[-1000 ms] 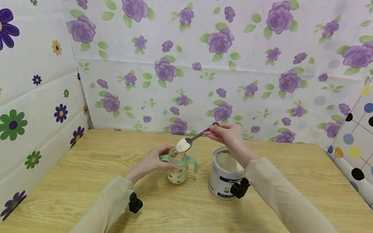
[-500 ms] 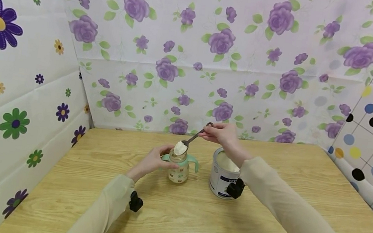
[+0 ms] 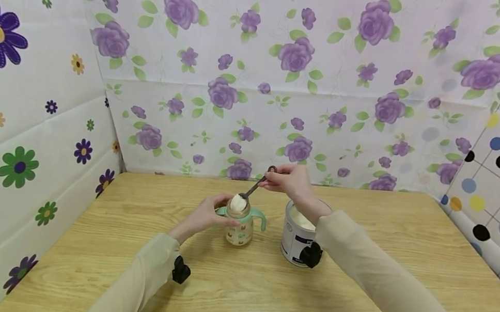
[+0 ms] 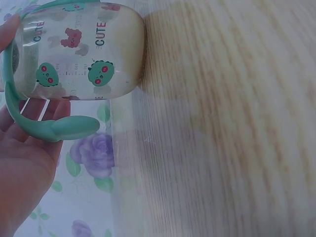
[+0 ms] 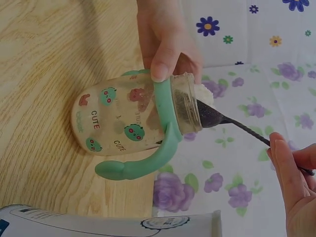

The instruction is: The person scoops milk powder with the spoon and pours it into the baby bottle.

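A clear bottle (image 3: pixel 239 234) with green handles and small printed figures stands upright on the table, its mouth uncovered. My left hand (image 3: pixel 206 217) grips it around the upper part, thumb in front. Pinched by the handle in my right hand (image 3: pixel 292 183) is a dark spoon (image 3: pixel 256 186), tilted down to the left. Its bowl, heaped with white powder (image 3: pixel 238 203), is at the bottle's mouth. In the right wrist view the spoon (image 5: pixel 210 116) meets the open rim of the bottle (image 5: pixel 123 113). Pale contents show at the base of the bottle (image 4: pixel 121 49) in the left wrist view.
An open can (image 3: pixel 292 242) with pale powder inside stands right of the bottle, partly behind my right wrist. The wooden table (image 3: pixel 224 288) runs back to a flowered cloth (image 3: pixel 257 99), with patterned cloths on both sides.
My right hand has moved left and slightly down, bringing the heaped spoon from above the bottle to its mouth. My left hand keeps its grip and the bottle has stayed in place.
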Tool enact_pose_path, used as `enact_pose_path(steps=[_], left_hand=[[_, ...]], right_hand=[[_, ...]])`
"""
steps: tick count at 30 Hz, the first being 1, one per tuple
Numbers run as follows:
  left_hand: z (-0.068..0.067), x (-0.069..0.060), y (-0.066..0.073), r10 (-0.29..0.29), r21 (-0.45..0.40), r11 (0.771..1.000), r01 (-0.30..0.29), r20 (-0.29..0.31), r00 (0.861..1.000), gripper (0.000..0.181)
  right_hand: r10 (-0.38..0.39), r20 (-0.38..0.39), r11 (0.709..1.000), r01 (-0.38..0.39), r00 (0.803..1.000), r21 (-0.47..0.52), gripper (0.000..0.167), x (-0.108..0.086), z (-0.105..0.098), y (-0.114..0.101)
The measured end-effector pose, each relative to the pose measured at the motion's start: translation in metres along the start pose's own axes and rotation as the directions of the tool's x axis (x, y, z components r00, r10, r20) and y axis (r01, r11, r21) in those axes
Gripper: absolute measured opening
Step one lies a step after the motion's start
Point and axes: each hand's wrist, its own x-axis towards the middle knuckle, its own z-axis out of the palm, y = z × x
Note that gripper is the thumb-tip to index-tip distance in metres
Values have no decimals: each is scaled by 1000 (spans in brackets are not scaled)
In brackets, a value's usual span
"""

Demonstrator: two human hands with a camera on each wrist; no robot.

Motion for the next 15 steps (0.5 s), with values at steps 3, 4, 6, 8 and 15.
enact_pose_path(steps=[3, 4, 6, 8, 15], left_hand=[[0, -3, 9, -8, 8, 1000, 8, 5, 1000, 51], [0, -3, 10, -12, 9, 1000, 12, 5, 1000, 51], [0, -4, 12, -16, 12, 1000, 16, 6, 1000, 51], [0, -4, 12, -15, 13, 1000, 15, 6, 1000, 51], [0, -3, 9, -16, 22, 1000, 16, 7, 1000, 53]], right_hand=[[-10, 8, 1000, 10, 1000, -23, 18, 1, 2, 2], [-8, 8, 1000, 9, 1000, -28, 18, 1, 3, 2], [-10, 13, 999, 10, 1000, -35, 16, 2, 3, 4], [-21, 22, 999, 22, 1000, -42, 15, 2, 2, 5], [-34, 67, 999, 36, 997, -28, 19, 1, -3, 10]])
